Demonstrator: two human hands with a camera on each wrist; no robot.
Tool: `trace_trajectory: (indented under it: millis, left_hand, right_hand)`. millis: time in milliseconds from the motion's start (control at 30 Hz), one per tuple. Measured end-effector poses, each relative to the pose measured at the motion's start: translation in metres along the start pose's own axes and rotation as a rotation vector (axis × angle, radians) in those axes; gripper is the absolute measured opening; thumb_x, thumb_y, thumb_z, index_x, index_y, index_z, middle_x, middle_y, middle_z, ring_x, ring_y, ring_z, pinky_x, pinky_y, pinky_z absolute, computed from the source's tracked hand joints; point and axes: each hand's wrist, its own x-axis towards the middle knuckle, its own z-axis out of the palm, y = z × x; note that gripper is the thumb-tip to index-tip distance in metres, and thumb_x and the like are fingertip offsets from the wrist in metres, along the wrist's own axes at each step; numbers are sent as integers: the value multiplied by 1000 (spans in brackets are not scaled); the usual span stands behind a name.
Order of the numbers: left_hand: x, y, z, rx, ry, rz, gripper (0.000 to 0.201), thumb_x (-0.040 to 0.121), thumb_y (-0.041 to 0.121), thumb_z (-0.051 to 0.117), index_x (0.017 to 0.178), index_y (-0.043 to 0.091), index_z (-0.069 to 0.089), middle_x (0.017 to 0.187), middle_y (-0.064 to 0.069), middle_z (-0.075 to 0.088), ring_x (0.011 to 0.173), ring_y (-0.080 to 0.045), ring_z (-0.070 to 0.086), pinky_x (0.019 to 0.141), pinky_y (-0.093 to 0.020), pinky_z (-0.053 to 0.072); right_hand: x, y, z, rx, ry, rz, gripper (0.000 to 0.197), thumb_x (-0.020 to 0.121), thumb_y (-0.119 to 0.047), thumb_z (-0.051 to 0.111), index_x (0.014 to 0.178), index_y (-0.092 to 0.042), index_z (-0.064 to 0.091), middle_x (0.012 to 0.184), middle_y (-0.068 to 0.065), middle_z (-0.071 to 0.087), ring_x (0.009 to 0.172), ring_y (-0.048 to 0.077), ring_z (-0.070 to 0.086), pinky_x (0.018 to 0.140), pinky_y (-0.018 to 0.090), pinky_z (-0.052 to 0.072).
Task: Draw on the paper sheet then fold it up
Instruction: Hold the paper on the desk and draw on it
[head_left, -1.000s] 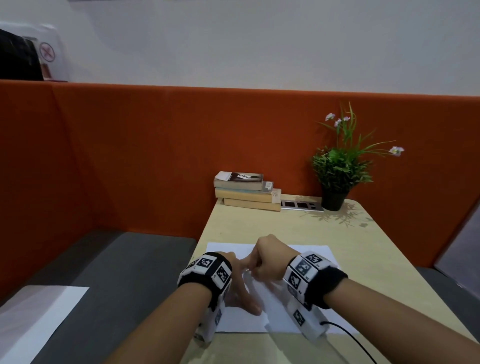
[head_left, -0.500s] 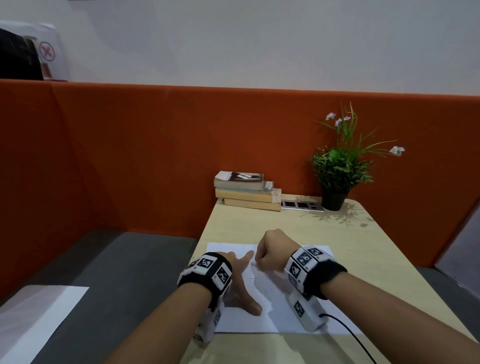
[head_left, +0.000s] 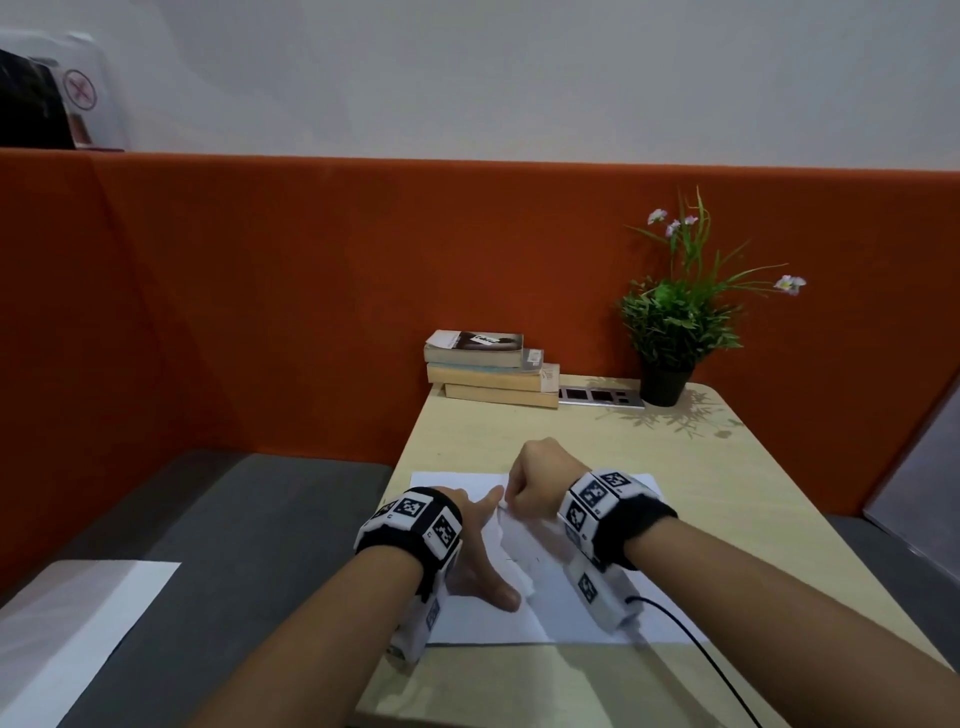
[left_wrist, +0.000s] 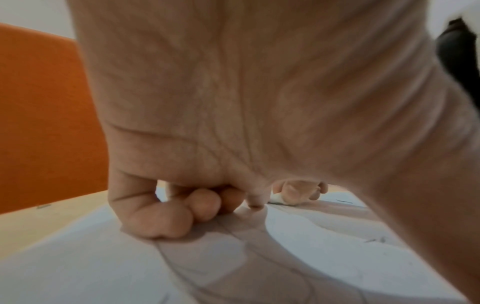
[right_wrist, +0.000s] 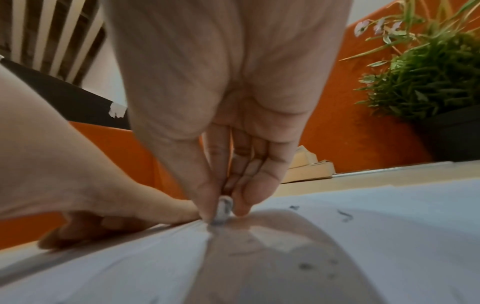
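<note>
The white paper sheet (head_left: 483, 618) lies on the table with a raised crease running away from me and faint pencil marks (right_wrist: 345, 216) on it. My left hand (head_left: 480, 551) rests on the sheet's left half, thumb and index finger spread, fingertips (left_wrist: 161, 224) pressing the paper. At the crease's far end my right hand (head_left: 530, 483) is curled. Its thumb and fingers pinch a small white piece (right_wrist: 223, 205) held against the fold line. What that piece is cannot be made out.
The pale wooden table (head_left: 727, 493) carries a stack of books (head_left: 493, 369), a socket panel (head_left: 600, 396) and a potted plant (head_left: 670, 332) at the back against the orange partition (head_left: 260, 312). Another white sheet (head_left: 62, 623) lies on the grey bench at left.
My right hand has slid away from me along the crease, from beside the left thumb to the far end. The left hand has stayed in place on the paper.
</note>
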Motion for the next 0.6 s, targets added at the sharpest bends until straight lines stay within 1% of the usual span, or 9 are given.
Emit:
trace_trajectory:
  millis: [100, 200, 233, 267, 300, 367, 467, 533, 600]
  left_hand:
    - [-2, 2, 0, 28, 13, 13, 135, 51, 94, 65, 157, 46, -4, 143, -11, 48, 125, -32, 53, 98, -43, 48]
    - [3, 3, 2, 58, -5, -6, 133, 53, 92, 66, 157, 45, -3, 138, -10, 49, 121, -31, 53, 94, -41, 49]
    - [4, 3, 2, 65, 1, -8, 134, 53, 93, 66, 157, 45, -3, 136, -10, 49, 119, -31, 54, 93, -41, 50]
    - [6, 3, 2, 64, 1, -9, 135, 52, 93, 66, 157, 44, -5, 138, -11, 49, 120, -31, 54, 93, -40, 49]
    - [6, 2, 2, 59, -5, -11, 137, 53, 93, 66, 157, 44, -8, 142, -11, 47, 124, -31, 52, 94, -40, 48]
    - [5, 1, 2, 39, -14, -18, 141, 52, 93, 66, 157, 43, -13, 152, -11, 40, 133, -31, 47, 100, -42, 46]
    - [3, 1, 1, 11, -20, -23, 145, 46, 95, 65, 155, 47, -16, 161, -8, 30, 142, -31, 39, 109, -46, 42]
    - [3, 0, 2, 21, -2, -18, 145, 43, 98, 62, 155, 47, -15, 160, -8, 33, 139, -31, 42, 108, -47, 43]
    - [3, -1, 4, 33, 16, -4, 145, 43, 99, 60, 156, 45, -14, 158, -8, 35, 136, -31, 45, 106, -46, 45]
  right_hand:
    - [-10, -2, 5, -10, -32, -22, 10, 81, -9, 73, 85, -9, 83, 87, 6, 78, 81, 21, 75, 74, 34, 65]
    - [-29, -2, 9, 16, -152, -93, 7, 80, -16, 79, 86, -16, 84, 86, -1, 79, 81, 17, 75, 75, 35, 65]
    - [-33, -1, 9, 15, -180, -118, 7, 81, -18, 81, 87, -17, 84, 87, -2, 79, 81, 17, 75, 76, 35, 65]
    - [-33, -1, 8, 6, -183, -130, 7, 81, -19, 81, 88, -17, 84, 87, -3, 79, 82, 17, 75, 76, 34, 65]
    - [-30, 0, 6, -9, -162, -124, 7, 82, -18, 80, 88, -17, 84, 87, -3, 79, 82, 16, 75, 76, 34, 64]
    - [-18, 2, 1, -30, -73, -73, 10, 82, -13, 75, 87, -13, 84, 88, 1, 79, 82, 17, 74, 76, 33, 65]
    - [-1, 3, -4, -39, 19, -5, 12, 85, -8, 73, 91, -6, 83, 93, 8, 78, 86, 22, 74, 76, 29, 63]
    - [1, 1, -1, -47, 27, 16, 10, 86, -6, 72, 88, -6, 81, 90, 10, 76, 85, 24, 74, 74, 30, 62]
    - [-6, 0, 3, -48, 7, 10, 10, 84, -6, 70, 82, -7, 80, 85, 9, 76, 80, 23, 73, 70, 29, 62]
